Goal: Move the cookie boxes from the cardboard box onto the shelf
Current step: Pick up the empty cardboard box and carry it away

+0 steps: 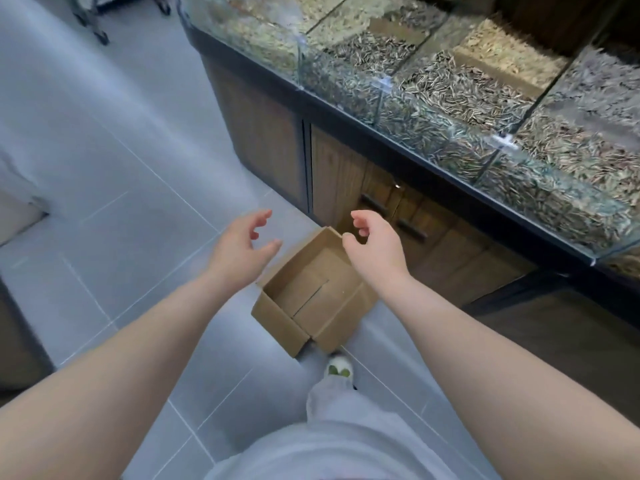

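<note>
Nearest to you, your grey trouser leg (332, 410) and a white shoe (341, 370) with green marks stand on the grey tiled floor (138, 202), below and between your two outstretched forearms. Just beyond the shoe sits the cardboard box (280, 323), on the floor between your hands and lower than both. Your left hand (242, 240) hovers off its left side, fingers spread and loosely bent, gripping nothing. Your right hand (374, 244) hangs over the box's far right corner, fingers relaxed and curled a little, also gripping nothing; whether it touches the rim cannot be told.

The box is plain brown, open at the top and turned cornerwise to you, and you see down to its bottom flaps and the slit between them.

Past your right hand stands a wooden cabinet door (339, 174) with dark handles (410, 232), and above it glass bins of seeds (450, 98).
</note>
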The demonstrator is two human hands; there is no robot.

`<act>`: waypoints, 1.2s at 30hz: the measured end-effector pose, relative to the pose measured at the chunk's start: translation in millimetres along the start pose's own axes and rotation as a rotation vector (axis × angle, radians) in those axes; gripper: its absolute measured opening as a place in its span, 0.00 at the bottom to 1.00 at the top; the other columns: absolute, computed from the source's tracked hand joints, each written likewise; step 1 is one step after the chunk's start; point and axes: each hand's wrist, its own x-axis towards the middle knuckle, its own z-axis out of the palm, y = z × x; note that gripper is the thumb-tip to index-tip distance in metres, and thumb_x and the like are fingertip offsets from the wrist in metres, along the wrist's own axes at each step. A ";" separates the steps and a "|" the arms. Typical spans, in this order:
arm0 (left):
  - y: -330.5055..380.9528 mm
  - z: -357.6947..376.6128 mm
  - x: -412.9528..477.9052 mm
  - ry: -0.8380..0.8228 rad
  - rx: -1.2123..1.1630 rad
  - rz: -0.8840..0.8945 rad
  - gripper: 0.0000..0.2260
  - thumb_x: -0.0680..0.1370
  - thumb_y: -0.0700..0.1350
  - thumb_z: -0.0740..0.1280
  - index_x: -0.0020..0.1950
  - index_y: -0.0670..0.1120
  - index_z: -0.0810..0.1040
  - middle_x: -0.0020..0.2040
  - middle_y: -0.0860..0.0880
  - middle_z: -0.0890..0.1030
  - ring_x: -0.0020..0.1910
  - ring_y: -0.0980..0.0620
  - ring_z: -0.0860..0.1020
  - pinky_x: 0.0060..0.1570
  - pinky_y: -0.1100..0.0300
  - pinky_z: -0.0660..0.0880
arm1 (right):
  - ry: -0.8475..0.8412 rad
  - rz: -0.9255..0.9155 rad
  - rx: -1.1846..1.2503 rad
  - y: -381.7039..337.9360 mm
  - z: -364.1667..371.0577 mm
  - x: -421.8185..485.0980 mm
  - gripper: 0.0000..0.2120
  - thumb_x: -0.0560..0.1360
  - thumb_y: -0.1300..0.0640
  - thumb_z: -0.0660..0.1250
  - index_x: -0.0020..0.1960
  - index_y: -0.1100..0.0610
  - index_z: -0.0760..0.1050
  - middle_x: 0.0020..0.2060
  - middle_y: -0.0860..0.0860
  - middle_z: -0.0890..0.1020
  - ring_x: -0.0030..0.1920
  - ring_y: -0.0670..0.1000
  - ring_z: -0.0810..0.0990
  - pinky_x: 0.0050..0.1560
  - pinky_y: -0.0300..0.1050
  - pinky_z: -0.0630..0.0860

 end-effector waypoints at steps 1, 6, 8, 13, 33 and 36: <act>0.1 -1.6 11.1 -0.005 -0.003 -0.008 0.23 0.78 0.49 0.67 0.72 0.52 0.67 0.67 0.52 0.73 0.59 0.55 0.71 0.54 0.59 0.70 | -0.002 0.013 0.005 -1.8 2.7 10.9 0.20 0.78 0.56 0.64 0.70 0.51 0.68 0.64 0.47 0.74 0.63 0.46 0.72 0.57 0.37 0.68; 3.8 -14.2 67.5 -0.030 0.015 -0.010 0.22 0.78 0.50 0.65 0.72 0.54 0.67 0.66 0.54 0.72 0.60 0.54 0.72 0.53 0.58 0.72 | -0.015 0.039 -0.025 -16.7 14.7 65.6 0.20 0.78 0.57 0.64 0.69 0.51 0.69 0.64 0.48 0.75 0.62 0.47 0.73 0.55 0.37 0.69; 2.6 -19.8 88.1 -0.046 0.004 -0.003 0.21 0.79 0.50 0.65 0.72 0.55 0.67 0.64 0.55 0.73 0.59 0.55 0.73 0.50 0.59 0.72 | -0.016 0.044 -0.030 -25.6 20.3 82.8 0.19 0.78 0.57 0.65 0.69 0.51 0.69 0.63 0.48 0.75 0.61 0.47 0.74 0.55 0.37 0.69; -14.7 -31.5 142.6 -0.170 -0.036 0.023 0.20 0.78 0.50 0.66 0.70 0.55 0.69 0.60 0.57 0.74 0.56 0.55 0.75 0.52 0.57 0.74 | 0.042 0.105 -0.033 -43.0 39.8 115.7 0.19 0.78 0.57 0.64 0.68 0.51 0.69 0.62 0.47 0.75 0.60 0.46 0.74 0.56 0.39 0.71; -145.4 31.0 266.9 -0.727 0.157 0.207 0.18 0.78 0.50 0.67 0.67 0.52 0.72 0.54 0.55 0.76 0.48 0.53 0.76 0.46 0.62 0.70 | 0.383 0.657 0.067 40.2 208.6 96.8 0.19 0.76 0.57 0.66 0.67 0.55 0.71 0.58 0.51 0.78 0.58 0.51 0.76 0.56 0.41 0.71; -197.2 81.1 274.9 -0.764 0.209 0.172 0.18 0.77 0.50 0.67 0.67 0.52 0.72 0.57 0.53 0.77 0.48 0.52 0.77 0.46 0.60 0.73 | 0.370 0.720 0.088 101.3 248.9 96.1 0.19 0.77 0.56 0.65 0.67 0.54 0.71 0.59 0.52 0.78 0.58 0.51 0.76 0.54 0.42 0.72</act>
